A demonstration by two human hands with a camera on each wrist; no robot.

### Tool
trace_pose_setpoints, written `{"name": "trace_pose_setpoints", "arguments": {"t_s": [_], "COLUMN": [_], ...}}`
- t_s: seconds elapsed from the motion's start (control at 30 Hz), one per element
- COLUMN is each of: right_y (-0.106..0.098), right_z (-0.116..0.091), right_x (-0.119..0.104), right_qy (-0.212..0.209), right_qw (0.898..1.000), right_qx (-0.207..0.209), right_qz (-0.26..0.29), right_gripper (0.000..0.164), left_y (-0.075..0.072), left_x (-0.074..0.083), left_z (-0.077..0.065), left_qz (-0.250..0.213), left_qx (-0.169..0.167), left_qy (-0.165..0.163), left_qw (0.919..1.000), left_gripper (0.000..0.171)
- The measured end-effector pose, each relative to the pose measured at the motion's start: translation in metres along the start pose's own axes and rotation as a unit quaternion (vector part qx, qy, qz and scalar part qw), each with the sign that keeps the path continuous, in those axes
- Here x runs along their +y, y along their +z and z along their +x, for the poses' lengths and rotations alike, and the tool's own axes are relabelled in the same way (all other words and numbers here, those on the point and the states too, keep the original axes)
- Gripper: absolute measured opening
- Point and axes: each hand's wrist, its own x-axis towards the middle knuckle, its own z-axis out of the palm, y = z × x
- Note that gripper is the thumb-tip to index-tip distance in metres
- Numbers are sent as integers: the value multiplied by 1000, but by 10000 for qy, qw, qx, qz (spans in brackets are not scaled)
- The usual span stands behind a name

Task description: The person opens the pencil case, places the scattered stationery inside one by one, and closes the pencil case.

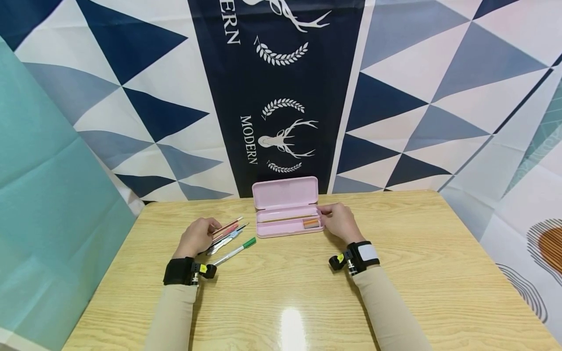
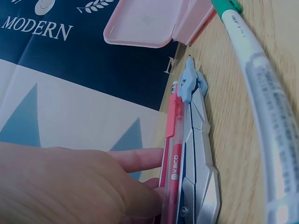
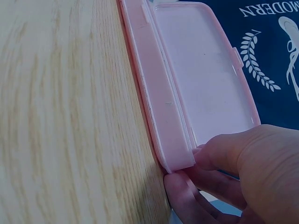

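In the head view, my left hand (image 1: 196, 237) pinches a thin pencil (image 1: 230, 224) at the left pile; in the left wrist view its fingertips are partly hidden behind a pink pen (image 2: 175, 154). Next to that pen lies a silver compass with a light blue head (image 2: 198, 149). A green-capped white marker (image 1: 234, 252) lies apart, nearer the front. My right hand (image 1: 341, 222) grips the right end of a pink pencil case (image 1: 281, 230), thumb at the rim and fingers outside. Its lid (image 1: 285, 193) stands raised. Inside are a pencil (image 1: 287, 219) and an orange-and-grey block (image 1: 311, 223) in a small compartment.
The wooden table (image 1: 281, 282) reaches back to a patterned cloth (image 1: 290, 87) hung behind the case. A teal cloth (image 1: 57, 195) hangs on the left side. Both wrists wear black straps with small cameras.
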Motion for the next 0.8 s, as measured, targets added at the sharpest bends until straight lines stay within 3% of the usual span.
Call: {"name": "trace_pose_setpoints", "arguments": {"t_s": [0.3,0.8], "right_y": [0,0], "right_z": [-1,-1], "right_x": [0,-1], "right_qy": [45,15], "right_qw": [10000,10000], "right_qx": [-14,58], "right_qz": [-5,-25], "right_gripper": [30,31], "left_y": [4,0], "left_x": [1,1], "left_z": [2,1], "left_qz": [-210,-64], "left_qx": [34,-36], "left_qy": [-88,-97], "left_qw": [9997,9999], "left_gripper": [34,33]}}
